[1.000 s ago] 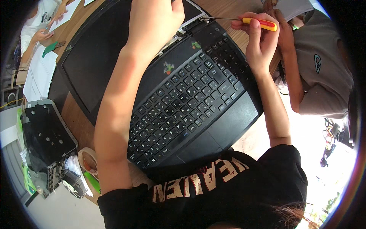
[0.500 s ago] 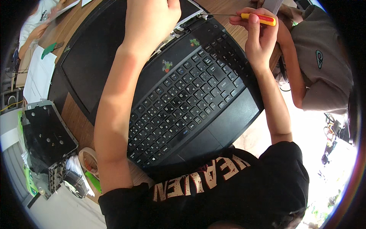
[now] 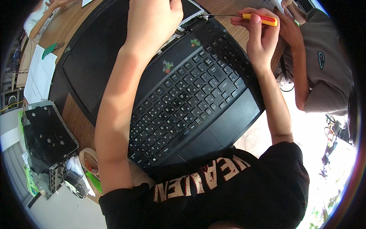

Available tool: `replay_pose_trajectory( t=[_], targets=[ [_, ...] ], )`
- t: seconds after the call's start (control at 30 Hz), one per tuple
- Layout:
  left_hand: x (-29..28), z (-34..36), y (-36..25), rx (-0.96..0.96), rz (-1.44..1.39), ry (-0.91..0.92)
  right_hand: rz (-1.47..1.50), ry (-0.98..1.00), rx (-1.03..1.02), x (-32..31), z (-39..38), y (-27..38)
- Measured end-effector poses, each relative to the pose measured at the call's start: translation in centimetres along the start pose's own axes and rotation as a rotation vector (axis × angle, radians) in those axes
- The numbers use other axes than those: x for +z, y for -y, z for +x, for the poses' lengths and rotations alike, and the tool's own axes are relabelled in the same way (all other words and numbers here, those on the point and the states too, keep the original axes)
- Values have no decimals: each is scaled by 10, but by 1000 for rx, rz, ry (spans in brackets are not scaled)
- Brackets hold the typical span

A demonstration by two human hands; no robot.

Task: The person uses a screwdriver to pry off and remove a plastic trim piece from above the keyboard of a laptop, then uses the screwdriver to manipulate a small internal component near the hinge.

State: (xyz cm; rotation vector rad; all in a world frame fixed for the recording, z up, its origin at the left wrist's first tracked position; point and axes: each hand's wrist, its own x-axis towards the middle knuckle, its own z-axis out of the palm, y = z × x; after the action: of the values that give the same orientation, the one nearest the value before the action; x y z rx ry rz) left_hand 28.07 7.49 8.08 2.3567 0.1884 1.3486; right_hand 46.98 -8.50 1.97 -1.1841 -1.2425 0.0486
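A black laptop [image 3: 164, 80] is lying opened out, slanting across the wooden table [image 3: 74, 118], its screen [image 3: 87, 68] reaching toward the far left and its near edge sitting close to the person's black shirt [image 3: 267, 183]. The right hand [image 3: 263, 36] is gripping a screwdriver [image 3: 245, 16] by its yellow-and-red handle, the thin shaft [image 3: 225, 15] pointing at the exposed hinge [image 3: 203, 17] on the laptop's far right. The left hand [image 3: 152, 19] is covering part of the strip between screen and keyboard [image 3: 187, 103]; its fingers are running out of view, so I cannot tell whether it is gripping anything. The laptop is probably handling as a heavyish, stiff base with a thinner, more fragile screen, so the palm rest [image 3: 236, 122] is looking a safer hold than the bared hinge; its smooth plastic may be slipping a little under fingers. The screwdriver is looking light and rigid, best held by its handle. By the table's right edge, a co-worker's arm [image 3: 301, 72] is limiting room beside the right hand. Along the left edge, a black metal-framed part [image 3: 49, 131], a tape roll [image 3: 83, 154] and paper sheets [image 3: 38, 76] are bounding sideways movement.
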Motion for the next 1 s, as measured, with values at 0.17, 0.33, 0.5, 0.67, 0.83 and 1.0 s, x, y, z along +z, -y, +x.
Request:
replay_pose_trajectory(
  t=[0.17, 0.33, 0.5, 0.67, 0.83, 1.0],
  targets=[
    [6, -1, 11, -38, 23, 17, -8, 18, -16, 0, 1, 1],
    [7, -2, 12, 3, 46, -34, 11, 20, -13, -1, 0, -1],
    [9, -2, 15, 28, 18, -42, 1, 23, -6, -1, 0, 0],
    [7, -2, 13, 15, 19, -36, -5, 24, -28, 1, 2, 2],
    [9, -3, 14, -4, 35, -17, 4, -22, 21, 2, -2, 2],
    [8, -3, 15, 6, 10, -26, -33, -27, 11, 3, 0, 2]
  ],
)
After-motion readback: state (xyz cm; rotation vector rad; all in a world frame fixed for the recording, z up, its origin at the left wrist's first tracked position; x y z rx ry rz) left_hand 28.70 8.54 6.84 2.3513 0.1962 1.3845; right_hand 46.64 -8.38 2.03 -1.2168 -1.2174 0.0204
